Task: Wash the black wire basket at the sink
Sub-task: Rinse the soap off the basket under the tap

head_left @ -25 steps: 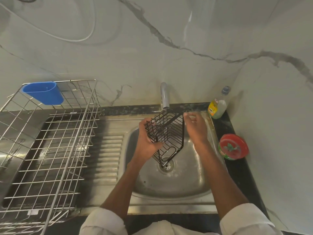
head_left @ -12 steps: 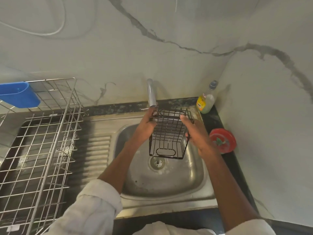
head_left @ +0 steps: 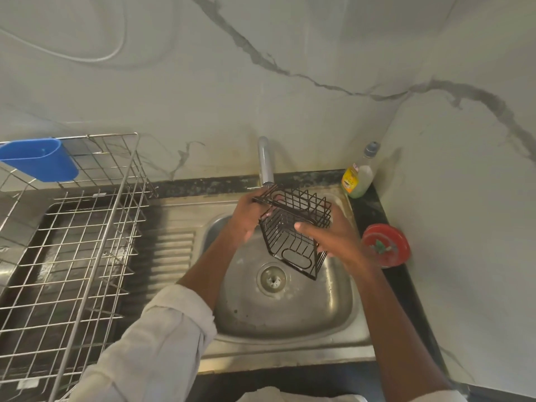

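Beside sink (head_left: 290,329): bottle (head_left: 358,181), red lid (head_left: 387,245), rack (head_left: 72,242).

The sink (head_left: 333,314) sits at centre, its drain (head_left: 272,279) in the bowl. The tap (head_left: 265,162) stands at 12 o'clock, a bottle (head_left: 358,178) at 1, a lid (head_left: 385,245) at 3. The rack (head_left: 72,242) lies at 9, a cup (head_left: 40,162) hung on its far rim. The basket (head_left: 293,233) is held tilted over the bowl, just under the tap, between left hand (head_left: 251,220) and right hand (head_left: 333,237).

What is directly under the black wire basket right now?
The sink bowl and its drain, seen partly through the black wire basket. The right hand covers the bowl's right wall.
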`<state>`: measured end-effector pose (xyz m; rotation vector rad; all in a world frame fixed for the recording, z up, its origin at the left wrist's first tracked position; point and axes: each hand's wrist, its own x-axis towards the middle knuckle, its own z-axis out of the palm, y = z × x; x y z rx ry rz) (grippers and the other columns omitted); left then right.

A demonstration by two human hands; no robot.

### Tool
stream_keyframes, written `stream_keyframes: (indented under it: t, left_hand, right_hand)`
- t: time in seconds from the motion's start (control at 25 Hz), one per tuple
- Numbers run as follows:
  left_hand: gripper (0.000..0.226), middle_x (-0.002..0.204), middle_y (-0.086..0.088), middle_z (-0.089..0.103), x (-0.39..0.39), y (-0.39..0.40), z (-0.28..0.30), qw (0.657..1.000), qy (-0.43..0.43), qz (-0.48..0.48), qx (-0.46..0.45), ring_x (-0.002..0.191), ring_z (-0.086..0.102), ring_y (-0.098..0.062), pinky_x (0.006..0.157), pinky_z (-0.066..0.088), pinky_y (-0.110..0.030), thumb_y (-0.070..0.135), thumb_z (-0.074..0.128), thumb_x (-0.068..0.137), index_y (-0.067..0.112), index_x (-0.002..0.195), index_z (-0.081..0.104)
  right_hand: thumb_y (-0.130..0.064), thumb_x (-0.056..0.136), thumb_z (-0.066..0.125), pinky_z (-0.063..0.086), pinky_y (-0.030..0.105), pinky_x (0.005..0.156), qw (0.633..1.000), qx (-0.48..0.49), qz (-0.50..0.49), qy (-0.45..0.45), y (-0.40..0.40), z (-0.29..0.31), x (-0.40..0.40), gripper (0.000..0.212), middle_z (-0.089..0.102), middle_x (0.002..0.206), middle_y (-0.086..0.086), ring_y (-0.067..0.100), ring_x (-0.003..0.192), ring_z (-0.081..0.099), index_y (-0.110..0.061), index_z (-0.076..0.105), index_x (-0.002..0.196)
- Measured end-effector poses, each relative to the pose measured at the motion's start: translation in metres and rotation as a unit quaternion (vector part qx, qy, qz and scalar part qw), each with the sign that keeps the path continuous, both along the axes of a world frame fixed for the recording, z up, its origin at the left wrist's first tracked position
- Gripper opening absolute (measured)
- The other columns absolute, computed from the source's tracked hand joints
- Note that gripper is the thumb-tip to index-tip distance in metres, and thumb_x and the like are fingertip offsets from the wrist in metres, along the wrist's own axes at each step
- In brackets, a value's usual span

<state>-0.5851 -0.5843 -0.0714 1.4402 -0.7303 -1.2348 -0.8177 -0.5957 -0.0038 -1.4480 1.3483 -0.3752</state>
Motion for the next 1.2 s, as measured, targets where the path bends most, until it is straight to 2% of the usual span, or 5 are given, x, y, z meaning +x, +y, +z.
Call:
stream_keyframes:
  t: [0.36,0.52,0.76,1.04,1.2]
  left_hand:
    - [0.035,0.131,-0.016,0.072,-0.032,-0.015,0.024,0.999,0.005,-0.024,0.024,0.114,0.069,-0.016,0.1,0.047,-0.036,-0.01,0.055,0.097,0.002,0.128,0.067]
    - [0.036,0.134,-0.013,0.074,-0.042,-0.006,0.021,0.997,0.033,-0.044,0.063,0.116,0.068,-0.025,0.093,0.055,-0.038,0.021,0.039,0.114,0.013,0.13,0.071]
    - [0.059,0.131,-0.005,0.077,-0.04,0.03,0.003,0.99,0.03,-0.09,0.102,0.117,0.075,-0.033,0.091,0.064,-0.048,0.063,0.028,0.112,0.028,0.142,0.065]
    - [0.055,0.116,-0.012,0.081,-0.015,0.064,-0.001,0.983,0.032,-0.039,0.176,0.102,0.079,-0.042,0.07,0.061,-0.039,0.061,0.03,0.113,0.023,0.136,0.063]
    - [0.056,0.114,-0.015,0.08,-0.005,0.07,0.005,0.978,-0.012,-0.039,0.206,0.098,0.079,-0.041,0.069,0.064,-0.039,0.065,0.036,0.11,0.025,0.126,0.071]
  right_hand:
    - [-0.071,0.065,0.081,0.048,0.036,0.089,0.986,-0.105,-0.106,0.08,-0.001,0.011,-0.01,0.08,0.068,0.121,-0.012,0.018,0.114,0.064,-0.027,0.062,0.129]
    - [-0.084,0.071,0.066,0.041,0.038,0.083,0.972,-0.09,-0.18,0.12,-0.001,0.019,-0.008,0.102,0.064,0.135,0.005,0.029,0.123,0.061,-0.012,0.052,0.142]
    - [-0.1,0.063,0.055,0.044,0.051,0.107,0.97,-0.061,-0.23,0.048,0.002,0.024,0.007,0.124,0.053,0.153,0.006,0.031,0.139,0.051,-0.017,0.04,0.155]
    - [-0.057,0.085,0.076,0.035,0.051,0.119,0.992,0.014,-0.108,-0.056,0.009,0.004,0.033,0.106,0.017,0.173,0.002,0.03,0.155,0.027,-0.033,0.011,0.165]
    - [-0.056,0.082,0.072,0.046,0.048,0.11,0.987,0.04,-0.139,-0.076,0.01,-0.009,0.033,0.094,0.036,0.165,0.006,0.03,0.144,0.045,-0.028,0.029,0.162]
